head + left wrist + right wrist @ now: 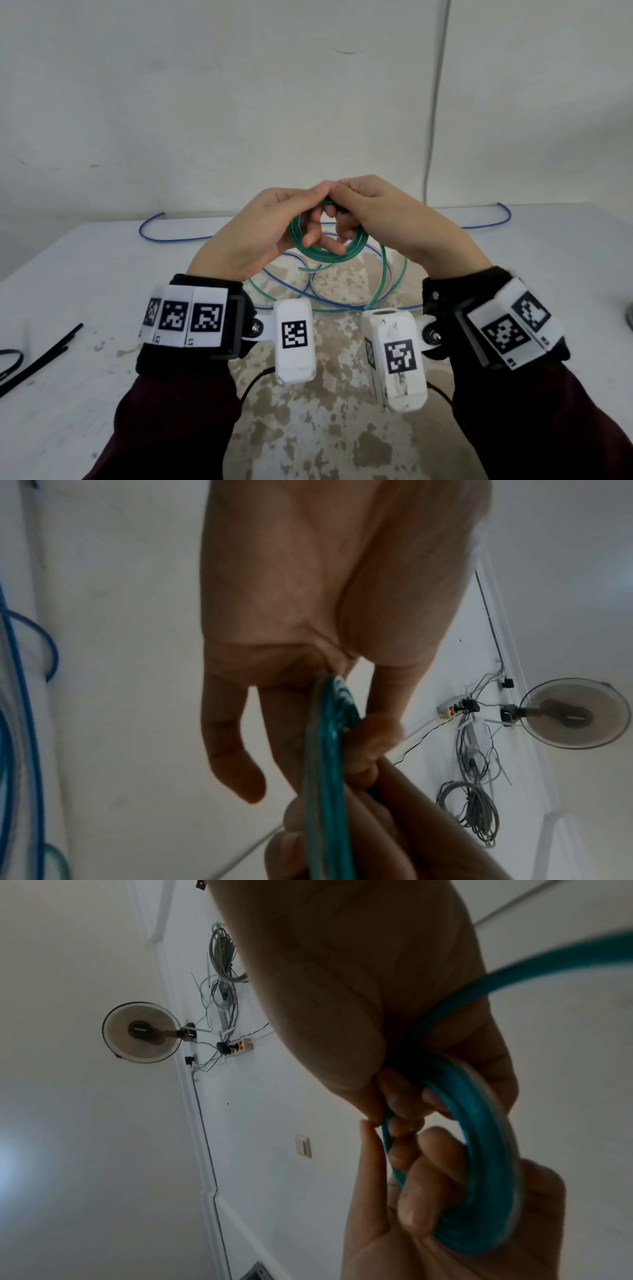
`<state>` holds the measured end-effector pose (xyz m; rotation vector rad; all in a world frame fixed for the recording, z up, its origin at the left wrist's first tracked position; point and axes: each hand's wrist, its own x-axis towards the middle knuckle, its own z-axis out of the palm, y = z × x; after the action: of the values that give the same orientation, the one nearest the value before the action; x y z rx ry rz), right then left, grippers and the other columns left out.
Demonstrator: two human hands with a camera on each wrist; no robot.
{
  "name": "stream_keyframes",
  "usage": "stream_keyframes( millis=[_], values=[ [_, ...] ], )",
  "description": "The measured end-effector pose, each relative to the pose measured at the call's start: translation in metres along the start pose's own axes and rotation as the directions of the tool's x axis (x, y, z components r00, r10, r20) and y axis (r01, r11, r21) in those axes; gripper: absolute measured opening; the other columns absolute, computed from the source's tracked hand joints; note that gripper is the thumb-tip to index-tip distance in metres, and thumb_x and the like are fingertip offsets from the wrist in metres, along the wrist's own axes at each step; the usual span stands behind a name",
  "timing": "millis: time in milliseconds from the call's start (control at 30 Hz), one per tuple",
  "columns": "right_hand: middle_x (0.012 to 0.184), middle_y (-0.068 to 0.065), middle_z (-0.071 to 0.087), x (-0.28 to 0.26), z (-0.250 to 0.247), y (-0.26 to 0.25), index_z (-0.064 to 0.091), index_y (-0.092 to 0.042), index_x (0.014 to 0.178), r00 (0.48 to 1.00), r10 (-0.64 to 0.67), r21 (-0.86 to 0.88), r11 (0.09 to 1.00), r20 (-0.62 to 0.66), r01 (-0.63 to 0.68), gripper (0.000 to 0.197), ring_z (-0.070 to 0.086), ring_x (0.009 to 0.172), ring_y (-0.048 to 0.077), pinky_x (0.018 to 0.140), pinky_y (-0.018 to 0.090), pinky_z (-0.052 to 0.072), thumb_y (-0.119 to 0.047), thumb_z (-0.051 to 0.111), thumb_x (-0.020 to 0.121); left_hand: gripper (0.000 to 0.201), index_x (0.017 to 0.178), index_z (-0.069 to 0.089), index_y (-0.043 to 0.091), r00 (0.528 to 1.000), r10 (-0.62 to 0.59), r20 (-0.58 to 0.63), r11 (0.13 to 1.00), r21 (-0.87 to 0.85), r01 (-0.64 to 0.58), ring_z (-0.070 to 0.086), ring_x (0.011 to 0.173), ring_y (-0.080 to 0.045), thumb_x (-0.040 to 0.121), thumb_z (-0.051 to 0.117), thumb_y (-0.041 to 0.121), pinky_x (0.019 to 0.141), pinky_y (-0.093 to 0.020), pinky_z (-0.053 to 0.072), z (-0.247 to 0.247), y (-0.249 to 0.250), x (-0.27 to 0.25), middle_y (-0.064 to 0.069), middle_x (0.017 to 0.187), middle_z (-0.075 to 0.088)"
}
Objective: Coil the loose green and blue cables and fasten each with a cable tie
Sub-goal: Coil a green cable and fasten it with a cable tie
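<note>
Both hands are raised above the middle of the table and meet at the top of a small coil of green cable point(325, 251). My left hand point(308, 219) pinches the coil's top, with its other fingers spread through the ring. My right hand point(342, 214) grips the same spot from the right; something dark shows at the pinch. In the left wrist view the green coil point(325, 750) runs out of my left hand point(308, 674). In the right wrist view my right hand point(397, 1096) curls round the coil point(486, 1164). The green tail point(385, 274) trails onto the table. The blue cable point(171, 238) lies loose.
Black cable ties point(44, 353) lie at the left near the table's point(102, 274) front edge. Blue and green loops cross on the stained patch below my hands. A white wall stands close behind, with a grey conduit point(433, 120) running down it.
</note>
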<state>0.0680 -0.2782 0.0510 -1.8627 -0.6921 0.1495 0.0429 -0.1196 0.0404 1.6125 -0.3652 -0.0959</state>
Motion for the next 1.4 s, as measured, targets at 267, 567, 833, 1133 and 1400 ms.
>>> stream_keyframes(
  millis=[267,567,833,1133,1400],
  values=[
    [0.061,-0.001,0.057,-0.001,-0.004,-0.005,0.062,-0.009,0.091,1.0,-0.014,0.286,0.958,-0.009,0.016,0.038,0.056,0.064,0.014,0.072,0.033,0.053,-0.022,0.029,0.104,0.039,0.064,0.037,0.013,0.964,0.201,-0.175,0.975,-0.063,-0.215,0.02,0.046,-0.01,0.102,0.037,0.023,0.048,-0.02,0.019,-0.001,0.003,0.004,0.002,0.056,0.021],
    [0.091,0.005,0.069,-0.008,-0.02,-0.003,0.063,-0.005,0.112,0.983,-0.081,0.477,0.879,0.166,-0.008,0.037,0.063,0.089,0.014,0.077,0.025,0.055,-0.022,0.03,0.102,0.038,0.068,0.036,0.012,0.927,0.233,-0.296,0.909,-0.273,-0.315,0.019,0.041,-0.008,0.103,0.034,0.027,0.061,-0.032,0.013,0.009,0.007,0.008,0.008,0.048,0.024],
    [0.088,0.004,0.072,-0.005,-0.019,0.005,0.066,-0.011,0.105,0.982,-0.145,0.486,0.871,0.118,0.07,0.036,0.065,0.086,0.016,0.084,0.031,0.052,-0.032,0.039,0.094,0.042,0.063,0.038,0.014,0.948,0.09,-0.306,0.771,-0.581,-0.26,0.011,0.049,-0.012,0.101,0.036,0.034,0.064,-0.024,0.034,0.022,0.007,0.012,0.007,0.043,0.022],
    [0.049,-0.009,0.03,0.004,0.0,0.004,0.052,-0.014,0.078,0.998,-0.062,0.338,0.939,-0.007,0.061,0.041,0.031,0.061,0.018,0.071,0.03,0.034,-0.034,0.027,0.104,0.034,0.075,0.047,0.011,0.99,-0.024,-0.137,0.949,-0.314,-0.021,0.038,0.041,-0.014,0.098,0.038,0.034,0.07,-0.032,0.042,-0.001,0.007,0.006,0.003,0.046,0.035],
    [0.042,-0.007,0.032,-0.003,0.0,-0.002,0.048,-0.009,0.071,0.998,0.0,0.039,0.999,0.062,-0.002,0.043,0.031,0.051,0.016,0.065,0.033,0.035,-0.032,0.031,0.104,0.033,0.11,0.053,0.003,0.999,0.017,0.047,0.992,-0.129,-0.011,0.035,0.044,-0.013,0.088,0.049,0.028,0.064,-0.032,0.054,-0.001,0.007,-0.002,-0.004,0.06,0.04]
  ],
)
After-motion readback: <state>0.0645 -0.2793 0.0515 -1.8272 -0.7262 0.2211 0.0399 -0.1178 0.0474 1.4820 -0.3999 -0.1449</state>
